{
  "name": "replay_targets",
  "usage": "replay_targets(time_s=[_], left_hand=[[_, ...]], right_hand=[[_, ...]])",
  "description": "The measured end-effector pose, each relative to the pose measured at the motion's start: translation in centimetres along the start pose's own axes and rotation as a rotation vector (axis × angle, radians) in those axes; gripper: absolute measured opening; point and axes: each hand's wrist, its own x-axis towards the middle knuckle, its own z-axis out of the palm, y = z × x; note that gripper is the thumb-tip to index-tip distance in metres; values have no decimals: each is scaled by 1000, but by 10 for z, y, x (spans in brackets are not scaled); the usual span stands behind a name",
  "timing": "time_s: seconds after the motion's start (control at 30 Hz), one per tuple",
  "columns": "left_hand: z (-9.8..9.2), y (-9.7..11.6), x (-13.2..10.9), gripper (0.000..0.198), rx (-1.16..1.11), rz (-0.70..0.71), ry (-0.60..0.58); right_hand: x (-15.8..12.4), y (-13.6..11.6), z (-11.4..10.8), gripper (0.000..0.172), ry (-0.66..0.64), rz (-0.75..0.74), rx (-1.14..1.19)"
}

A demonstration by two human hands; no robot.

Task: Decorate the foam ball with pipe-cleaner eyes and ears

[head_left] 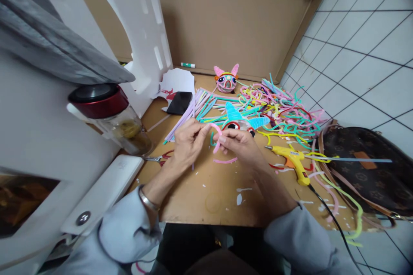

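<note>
Toward the front edge of the counter [190, 202], a pink strip [225, 161] lies flat.
Raised just beyond it, the left hand [190, 142] and right hand [240, 144] each close a grip on a curved pink stem [217, 128]; behind sit a blue-eared figure [243, 124], heaped fuzzy stems [290, 114] toward the back right corner, and a pink-eared figure [226, 82] by the back edge.

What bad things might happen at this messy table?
The yellow glue gun points toward the right hand; if hot, it might burn. Its cord hangs off the table, so a snag could drag the gun down. The pink strip, pinched by the right hand and left hand, might bend crooked.
</note>
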Motion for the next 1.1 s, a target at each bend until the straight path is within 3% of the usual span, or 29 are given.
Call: replay_targets(time_s=[0.17, 0.33, 0.5, 0.73, 0.97, 1.1], left_hand=[[2, -5, 1, 23, -19, 23, -9], [2, -4, -1, 15, -67, -48, -2], [2, 7, -4, 34, -44, -160, 20], [3, 18, 0, 43, -544, -396, -181], [7, 19, -3, 35, -614, -432, -156], [4, 13, -1, 24, -499, -354, -100]], right_hand=[[1, -4, -5, 45, 31, 31, 72], [0, -5, -3, 45, 78, 43, 126], [0, -1, 3, 46, 189, -29, 139], [0, 0, 4, 43, 289, -72, 176], [2, 6, 7, 48, 260, -60, 230], [0, 2, 9, 44, 202, -44, 93]])
